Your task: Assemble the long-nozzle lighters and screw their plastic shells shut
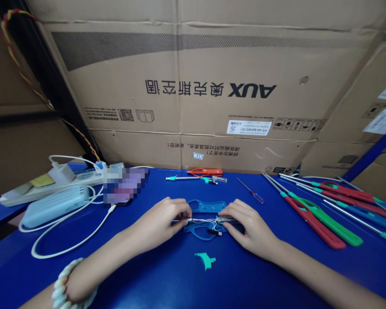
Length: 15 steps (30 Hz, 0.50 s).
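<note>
My left hand (pixel 174 216) is closed, thumb and fingertips pinching the end of a thin metal tube (pixel 189 220). My right hand (pixel 244 221) grips a clear gas tank (pixel 221 220) of a long-necked lighter, mostly covered by the fingers. White wires (pixel 203 221) run between the two parts. A small black and white igniter (pixel 214 232) hangs from them. Behind the hands lies one blue handle half (pixel 209 207); a second blue handle half (pixel 200 232) is under the parts, partly hidden. A green trigger (pixel 206 261) lies nearer me on the blue table.
Farther back are a red handle half (pixel 206 172), another metal tube (pixel 186 178) and a screwdriver (pixel 252 192). Several long-necked lighters (pixel 321 219) lie at right. At left are a phone (pixel 124 189), a power bank (pixel 56 206), a power strip (pixel 83 176) and cables. Cardboard (pixel 193 56) stands behind.
</note>
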Each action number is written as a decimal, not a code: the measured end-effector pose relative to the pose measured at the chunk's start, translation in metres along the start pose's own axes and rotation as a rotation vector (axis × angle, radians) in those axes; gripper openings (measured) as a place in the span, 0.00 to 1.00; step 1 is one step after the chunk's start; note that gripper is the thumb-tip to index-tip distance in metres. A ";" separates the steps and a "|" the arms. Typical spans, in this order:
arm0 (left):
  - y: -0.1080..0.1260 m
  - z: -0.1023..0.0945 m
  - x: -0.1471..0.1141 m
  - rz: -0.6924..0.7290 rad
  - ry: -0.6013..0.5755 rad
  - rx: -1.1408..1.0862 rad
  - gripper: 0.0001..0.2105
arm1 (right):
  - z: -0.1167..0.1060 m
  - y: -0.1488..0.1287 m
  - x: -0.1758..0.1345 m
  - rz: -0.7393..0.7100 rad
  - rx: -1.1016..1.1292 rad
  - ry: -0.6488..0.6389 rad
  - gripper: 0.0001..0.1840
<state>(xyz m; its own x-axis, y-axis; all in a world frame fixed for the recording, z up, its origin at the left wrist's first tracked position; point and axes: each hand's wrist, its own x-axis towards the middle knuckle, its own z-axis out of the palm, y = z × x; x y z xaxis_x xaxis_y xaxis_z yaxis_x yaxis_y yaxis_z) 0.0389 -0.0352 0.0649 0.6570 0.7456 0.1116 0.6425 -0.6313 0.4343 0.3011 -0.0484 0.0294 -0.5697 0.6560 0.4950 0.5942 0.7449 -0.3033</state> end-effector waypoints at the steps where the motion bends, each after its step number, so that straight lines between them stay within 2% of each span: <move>1: 0.000 0.000 0.000 0.005 -0.007 0.009 0.05 | 0.000 0.000 0.000 -0.001 -0.007 -0.011 0.07; 15: 0.002 -0.003 -0.006 0.050 -0.082 0.046 0.05 | 0.002 -0.010 -0.006 0.055 -0.052 -0.132 0.05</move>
<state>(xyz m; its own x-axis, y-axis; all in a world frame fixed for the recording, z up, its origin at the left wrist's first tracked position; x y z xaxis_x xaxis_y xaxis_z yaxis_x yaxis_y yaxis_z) 0.0349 -0.0402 0.0674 0.7177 0.6939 0.0577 0.6241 -0.6779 0.3886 0.2972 -0.0595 0.0278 -0.6029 0.7086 0.3666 0.6535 0.7022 -0.2825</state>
